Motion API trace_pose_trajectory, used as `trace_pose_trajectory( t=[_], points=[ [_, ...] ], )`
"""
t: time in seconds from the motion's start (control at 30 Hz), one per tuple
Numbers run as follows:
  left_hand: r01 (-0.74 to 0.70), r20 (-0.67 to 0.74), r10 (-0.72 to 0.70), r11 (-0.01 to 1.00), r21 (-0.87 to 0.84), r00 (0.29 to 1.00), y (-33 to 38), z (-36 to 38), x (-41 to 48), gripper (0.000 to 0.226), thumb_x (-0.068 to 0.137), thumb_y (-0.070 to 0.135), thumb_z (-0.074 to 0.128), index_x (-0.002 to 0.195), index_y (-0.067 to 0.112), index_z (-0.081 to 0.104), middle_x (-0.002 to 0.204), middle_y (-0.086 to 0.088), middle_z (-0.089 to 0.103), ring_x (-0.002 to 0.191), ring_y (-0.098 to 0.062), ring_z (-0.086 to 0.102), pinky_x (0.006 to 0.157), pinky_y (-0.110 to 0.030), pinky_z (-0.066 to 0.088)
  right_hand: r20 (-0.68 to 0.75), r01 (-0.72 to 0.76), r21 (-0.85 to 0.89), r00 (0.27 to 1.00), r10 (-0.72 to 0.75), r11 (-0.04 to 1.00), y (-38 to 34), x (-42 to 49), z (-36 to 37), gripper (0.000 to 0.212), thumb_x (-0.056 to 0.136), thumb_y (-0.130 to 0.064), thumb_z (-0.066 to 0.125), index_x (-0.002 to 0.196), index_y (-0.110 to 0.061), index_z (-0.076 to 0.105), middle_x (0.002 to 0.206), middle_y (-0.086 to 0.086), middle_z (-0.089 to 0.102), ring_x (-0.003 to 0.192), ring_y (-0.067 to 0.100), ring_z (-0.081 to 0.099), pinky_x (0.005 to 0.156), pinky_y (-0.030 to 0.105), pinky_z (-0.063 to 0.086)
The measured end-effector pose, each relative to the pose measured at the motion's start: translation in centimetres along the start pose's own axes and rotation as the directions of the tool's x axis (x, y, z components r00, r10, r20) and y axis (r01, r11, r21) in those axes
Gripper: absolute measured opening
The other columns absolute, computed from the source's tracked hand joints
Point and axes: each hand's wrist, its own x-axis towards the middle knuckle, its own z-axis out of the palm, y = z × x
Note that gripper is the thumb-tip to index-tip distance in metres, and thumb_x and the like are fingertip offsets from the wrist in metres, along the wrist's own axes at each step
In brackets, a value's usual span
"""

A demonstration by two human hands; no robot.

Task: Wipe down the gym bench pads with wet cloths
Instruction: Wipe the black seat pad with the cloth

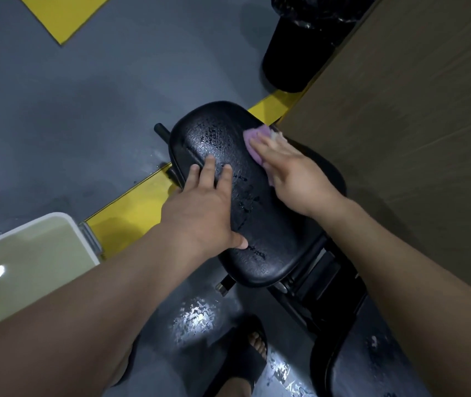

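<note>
A black oval bench pad [254, 219] fills the middle of the view, its surface glistening with water streaks. My left hand [205, 207] rests flat on the pad's left side, fingers straight, thumb along the near edge. My right hand [291, 170] presses a purple wet cloth [252, 138] against the pad's far right edge with straight fingers; most of the cloth is hidden under the hand. A second black pad [371, 359] with wet patches lies at the bottom right.
A white basin of water [27, 259] stands on the floor at the left. A black bin [300, 44] stands at the top by a brown wall [414, 124]. My sandalled foot [245, 351] is on the wet grey floor with yellow stripes [131, 207].
</note>
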Motion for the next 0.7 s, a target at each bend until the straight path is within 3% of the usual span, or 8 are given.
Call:
trace_pose_trajectory(
  t=[0.17,0.27,0.37,0.43,0.47,0.53,0.6,0.7],
  points=[
    [-0.015,-0.016,0.015,1.000,-0.025,1.000,-0.1,0.4,0.1,0.138,0.073,0.068,0.078,0.160,0.024,-0.019,0.166,-0.003,-0.030,0.157,-0.029,-0.014,0.126,-0.043,0.019,0.000,-0.121,0.068,0.993,0.121,0.990,1.1,2.4,-1.2,0.051,0.106,-0.006,0.039,0.155,-0.018,0.041,0.156,-0.009,0.043,0.147,0.006,0.032,0.109,0.003,0.019],
    [-0.024,-0.012,0.024,1.000,-0.012,1.000,-0.2,0.4,0.1,0.138,0.073,0.069,0.077,0.159,0.024,-0.022,0.165,-0.003,-0.032,0.157,-0.030,-0.015,0.126,-0.042,0.018,0.069,-0.193,0.137,0.980,0.185,0.972,-0.2,8.2,-0.1,0.047,0.106,-0.014,0.040,0.152,-0.024,0.046,0.155,-0.006,0.048,0.134,0.006,0.048,0.107,0.008,0.023],
    [-0.026,-0.013,0.025,1.000,-0.012,1.000,-0.2,0.4,0.1,0.138,0.073,0.070,0.076,0.159,0.025,-0.022,0.165,-0.003,-0.032,0.157,-0.030,-0.015,0.126,-0.041,0.017,0.170,-0.160,0.259,0.978,0.118,0.952,-1.0,10.5,0.4,0.050,0.106,-0.001,0.034,0.155,-0.012,0.039,0.164,0.001,0.032,0.151,0.008,0.025,0.114,0.008,0.007],
    [-0.029,-0.012,0.029,0.999,-0.019,1.000,-0.3,0.4,0.2,0.138,0.073,0.070,0.076,0.159,0.025,-0.022,0.165,-0.003,-0.032,0.157,-0.030,-0.015,0.126,-0.042,0.017,0.201,-0.197,0.318,0.970,0.137,0.927,-0.3,8.8,-1.0,0.052,0.107,0.003,0.031,0.156,-0.013,0.035,0.160,-0.003,0.037,0.131,-0.012,0.041,0.106,0.002,0.019],
    [-0.030,-0.011,0.029,0.999,-0.022,1.000,-0.3,0.4,0.1,0.138,0.073,0.070,0.076,0.159,0.026,-0.022,0.165,-0.002,-0.032,0.157,-0.029,-0.016,0.126,-0.042,0.017,0.220,-0.245,0.333,0.959,0.178,0.911,0.5,7.4,-1.8,0.052,0.108,-0.001,0.031,0.156,-0.019,0.038,0.149,-0.006,0.050,0.106,-0.017,0.053,0.095,0.004,0.032],
    [-0.025,-0.006,0.024,0.999,-0.024,1.000,-0.2,0.5,0.1,0.138,0.073,0.070,0.076,0.159,0.026,-0.023,0.165,-0.001,-0.033,0.156,-0.029,-0.017,0.126,-0.043,0.016,0.250,-0.353,0.292,0.925,0.285,0.889,2.9,5.0,-2.9,0.046,0.109,-0.020,0.036,0.149,-0.041,0.047,0.106,-0.009,0.064,0.073,0.000,0.053,0.068,0.017,0.046],
    [-0.019,-0.007,0.019,0.999,-0.026,1.000,-0.1,0.4,0.2,0.138,0.074,0.070,0.076,0.158,0.026,-0.024,0.164,-0.001,-0.034,0.156,-0.029,-0.018,0.126,-0.043,0.016,0.264,-0.456,0.251,0.881,0.393,0.854,4.5,4.2,-3.5,0.040,0.108,-0.031,0.038,0.141,-0.048,0.054,0.094,-0.006,0.063,0.076,0.008,0.052,0.057,0.020,0.045],
    [-0.023,-0.007,0.023,0.998,-0.050,1.000,-0.2,0.5,0.1,0.138,0.074,0.069,0.076,0.158,0.027,-0.025,0.164,-0.001,-0.034,0.156,-0.029,-0.018,0.126,-0.043,0.015,0.256,-0.512,0.236,0.853,0.455,0.826,4.4,7.0,-3.1,0.030,0.103,-0.023,0.044,0.113,-0.036,0.069,0.091,-0.001,0.065,0.081,0.014,0.057,0.067,0.026,0.048]
  ],
)
